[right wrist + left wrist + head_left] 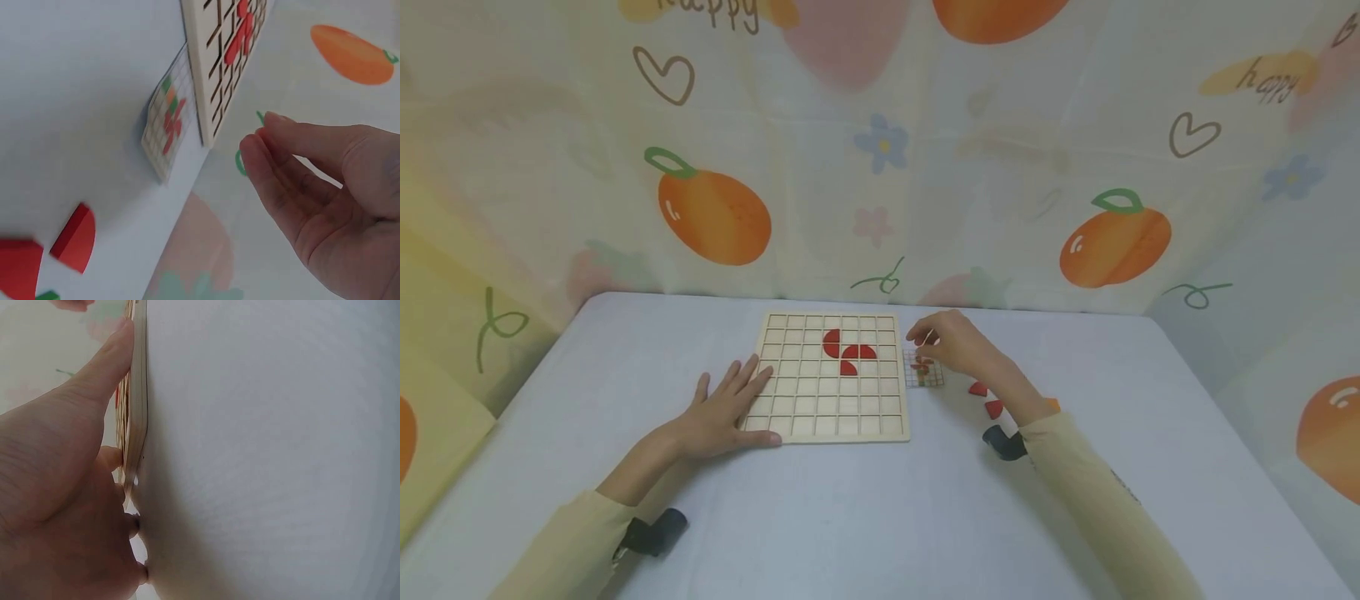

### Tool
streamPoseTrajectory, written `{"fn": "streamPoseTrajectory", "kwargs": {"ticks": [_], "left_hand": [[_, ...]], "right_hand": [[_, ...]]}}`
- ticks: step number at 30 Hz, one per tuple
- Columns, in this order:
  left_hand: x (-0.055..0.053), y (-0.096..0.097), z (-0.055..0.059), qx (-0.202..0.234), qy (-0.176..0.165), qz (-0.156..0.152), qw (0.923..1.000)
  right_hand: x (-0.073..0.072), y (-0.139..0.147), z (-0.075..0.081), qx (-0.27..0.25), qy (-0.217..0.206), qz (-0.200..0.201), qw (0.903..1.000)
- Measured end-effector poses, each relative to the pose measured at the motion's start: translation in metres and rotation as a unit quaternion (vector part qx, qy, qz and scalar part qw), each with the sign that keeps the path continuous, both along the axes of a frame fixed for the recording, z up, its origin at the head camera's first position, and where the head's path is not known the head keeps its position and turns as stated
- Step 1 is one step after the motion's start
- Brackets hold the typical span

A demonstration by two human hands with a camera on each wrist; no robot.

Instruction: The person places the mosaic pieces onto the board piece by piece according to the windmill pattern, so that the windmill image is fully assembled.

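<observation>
A pale wooden grid board [816,408] lies on the white table, with several red curved pieces [858,352] set in its cells. My left hand [718,417] rests at the board's left side, fingers spread over the edge and thumb along the near corner. Over the small pattern card [931,379] at the board's right hovers my right hand [958,343]. Its thumb and fingertips are close together in the right wrist view, and no piece shows between them. That card carries a printed grid with a red, orange and green figure.
Two loose red pieces [994,409] lie right of the card, under the right forearm. An orange piece [1054,404] is partly hidden by that arm. A green piece [47,295] peeks in at the right wrist view's lower edge. A patterned curtain [820,217] hangs behind the table.
</observation>
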State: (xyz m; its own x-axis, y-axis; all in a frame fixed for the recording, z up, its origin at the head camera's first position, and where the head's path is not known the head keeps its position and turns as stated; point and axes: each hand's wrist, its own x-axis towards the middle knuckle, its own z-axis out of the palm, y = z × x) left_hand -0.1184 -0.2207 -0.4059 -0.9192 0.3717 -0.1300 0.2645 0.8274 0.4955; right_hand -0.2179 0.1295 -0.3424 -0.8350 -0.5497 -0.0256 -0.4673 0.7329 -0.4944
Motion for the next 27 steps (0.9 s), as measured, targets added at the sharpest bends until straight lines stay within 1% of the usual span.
{"fn": "streamPoseTrajectory", "kwargs": {"ticks": [8, 10, 15, 20, 24, 27], "left_hand": [[0.000, -0.001, -0.001, 0.008, 0.003, -0.005, 0.9999], [0.000, -0.001, -0.002, 0.012, 0.006, -0.005, 0.9999], [-0.001, -0.002, -0.005, 0.021, 0.011, -0.005, 0.9997], [0.000, -0.001, -0.005, 0.018, 0.013, -0.003, 0.9997], [0.000, 0.000, -0.001, 0.010, 0.004, -0.003, 0.9999], [0.000, 0.000, 0.001, 0.000, 0.000, -0.001, 1.0000]], "right_hand": [[0.002, 0.026, -0.005, 0.011, 0.001, 0.013, 0.9999], [0.004, 0.031, -0.007, 0.017, -0.008, 0.004, 0.9998], [0.013, 0.046, -0.011, 0.031, -0.035, -0.034, 0.9984], [0.019, 0.062, -0.016, 0.030, -0.056, -0.048, 0.9968], [0.024, 0.076, -0.015, 0.023, -0.065, -0.045, 0.9966], [0.028, 0.087, -0.012, 0.019, -0.071, -0.028, 0.9969]]}}
